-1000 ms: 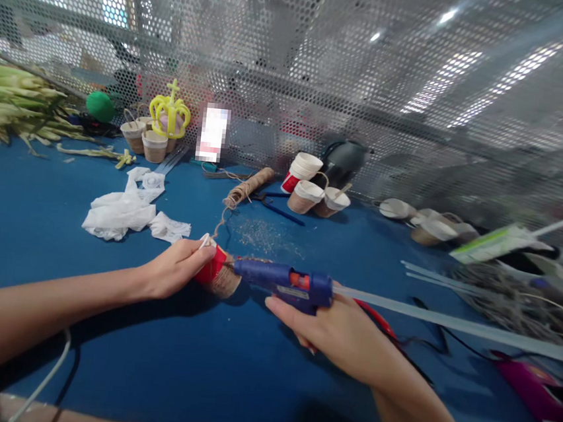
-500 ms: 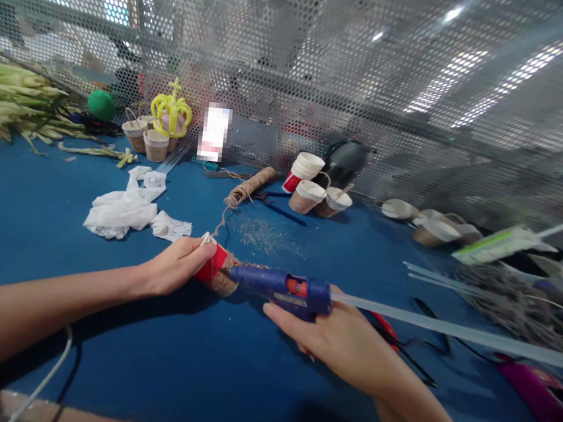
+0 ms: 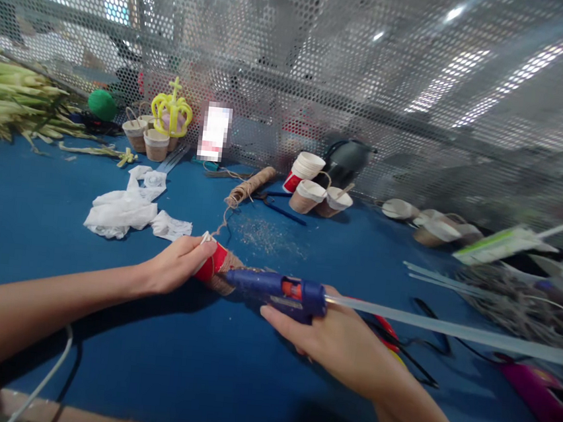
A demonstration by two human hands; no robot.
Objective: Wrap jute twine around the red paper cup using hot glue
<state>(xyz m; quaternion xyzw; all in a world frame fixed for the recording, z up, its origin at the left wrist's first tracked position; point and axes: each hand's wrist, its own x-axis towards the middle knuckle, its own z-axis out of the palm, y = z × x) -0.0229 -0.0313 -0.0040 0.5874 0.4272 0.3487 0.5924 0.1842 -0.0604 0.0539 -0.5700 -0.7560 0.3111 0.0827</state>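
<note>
My left hand (image 3: 177, 264) grips a small red paper cup (image 3: 211, 262) by its rim, tilted on its side. Brown twine is wound around the cup's lower end. A strand runs from the cup back to a twine roll (image 3: 251, 187). In my right hand (image 3: 333, 339) is a blue hot glue gun (image 3: 278, 293), with a long clear glue stick (image 3: 430, 325) sticking out of its back. The gun's nozzle is at the wound part of the cup; whether it touches cannot be told.
Crumpled white cloth (image 3: 122, 211) lies left of the cup. Dark blue pliers (image 3: 284, 212) rest beside the roll. Twine-wrapped cups (image 3: 307, 197) stand at the back, near a yellow crown (image 3: 171, 111) and a lit phone (image 3: 214, 131). Corn husks (image 3: 19, 93) lie far left. Grey cord (image 3: 512, 299) is heaped right.
The glue gun and my right hand have shifted slightly left, and the nozzle lies further along the cup toward the red part. My left hand and the cup stay nearly where they were.
</note>
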